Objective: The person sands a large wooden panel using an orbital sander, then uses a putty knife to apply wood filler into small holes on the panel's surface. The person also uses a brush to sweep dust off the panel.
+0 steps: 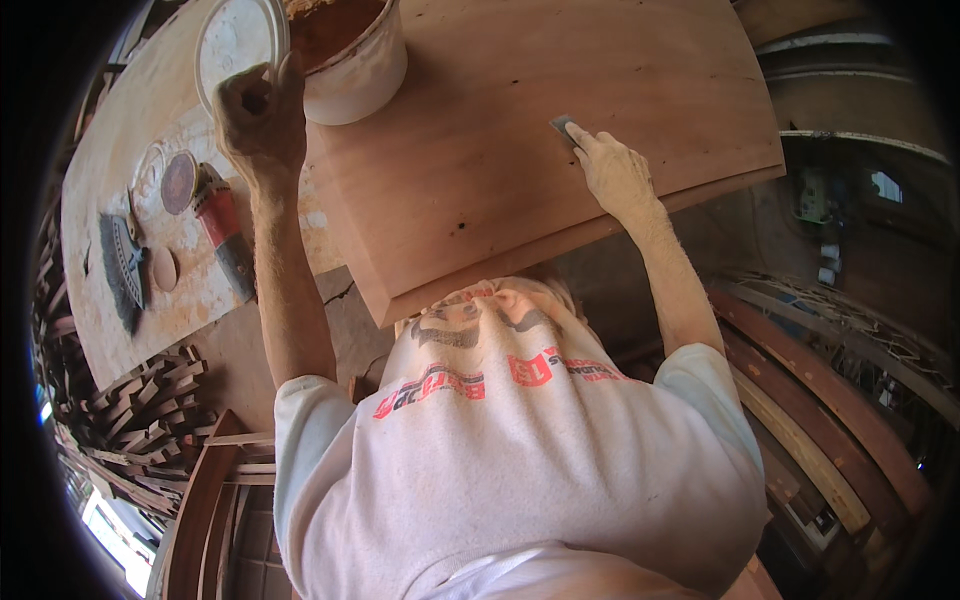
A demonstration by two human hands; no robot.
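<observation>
My right hand (615, 178) is closed around a small grey putty knife (562, 127), its blade on or just over the reddish-brown wooden panel (480, 150). The panel has a stepped edge and a few small dark spots. My left hand (255, 125) grips a round, pale plastic lid (236, 45), tilted up at the panel's left. Right beside it stands a white plastic tub (362, 92) with reddish-brown paste (325, 35) inside, smeared on its rim. What lies between the left fingers is partly hidden.
On the stained board (110, 180) at left lie a red and black power sander (217, 215), a dark-bristled brush (122, 265) and an oval disc (164, 269). Wood offcuts (140, 410) are piled below it. Long curved wooden pieces (820, 400) rest at lower right.
</observation>
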